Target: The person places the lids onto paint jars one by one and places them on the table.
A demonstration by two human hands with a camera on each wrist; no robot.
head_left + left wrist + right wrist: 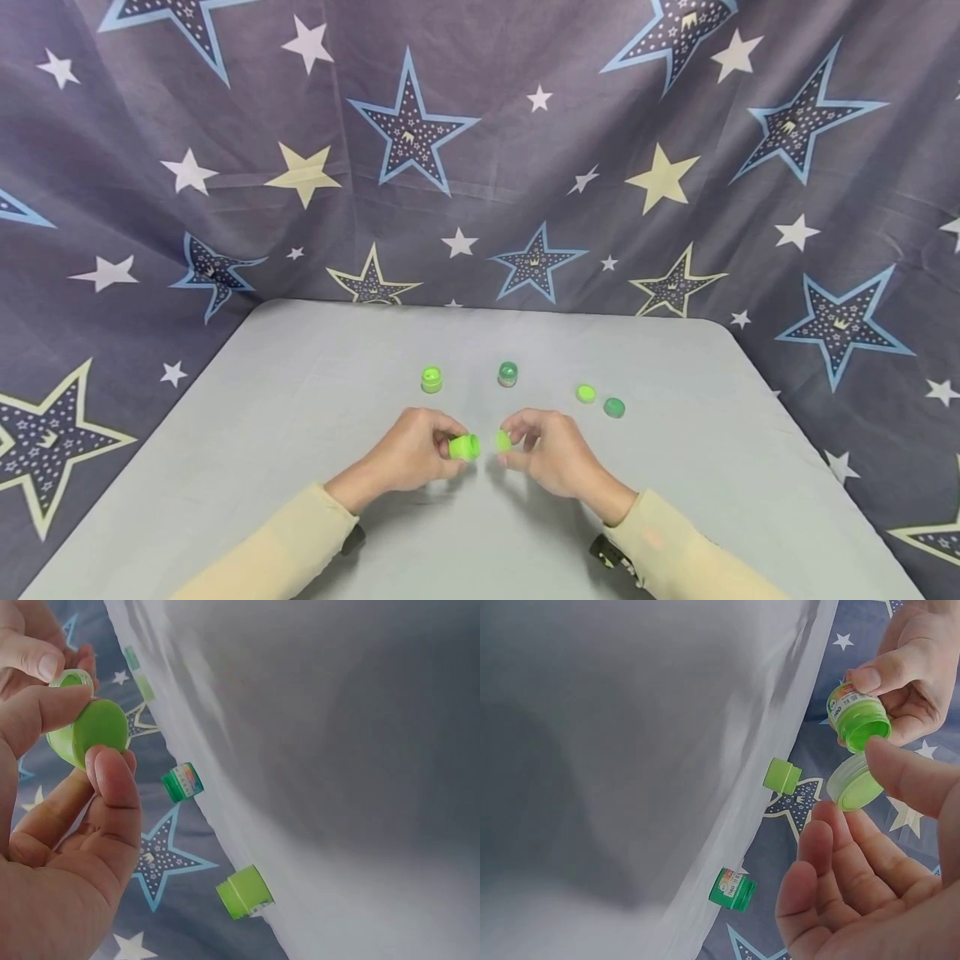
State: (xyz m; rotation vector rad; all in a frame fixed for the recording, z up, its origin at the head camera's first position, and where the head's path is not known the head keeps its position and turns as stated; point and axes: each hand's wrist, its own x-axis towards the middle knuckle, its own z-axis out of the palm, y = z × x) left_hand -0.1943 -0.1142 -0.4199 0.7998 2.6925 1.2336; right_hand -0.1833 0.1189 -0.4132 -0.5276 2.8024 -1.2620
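Note:
My left hand [420,450] grips a small light green paint jar [464,447], tilted so that its open mouth faces right. Opposite it, my right hand [551,450] pinches a round light green lid [503,441] between thumb and fingertips. In the head view a narrow gap separates lid and jar. The right wrist view shows the jar's printed label and threaded neck [868,733], with the lid [855,784] just below the mouth. From the left wrist, the jar's round base [103,725] is visible between thumb and fingers.
Beyond my hands stand an uncapped light green jar [431,380] and an uncapped dark green jar [507,374]. To the right lie a light green lid [586,393] and a dark green lid [614,407]. A star-patterned curtain [487,208] borders the grey-white table [337,350].

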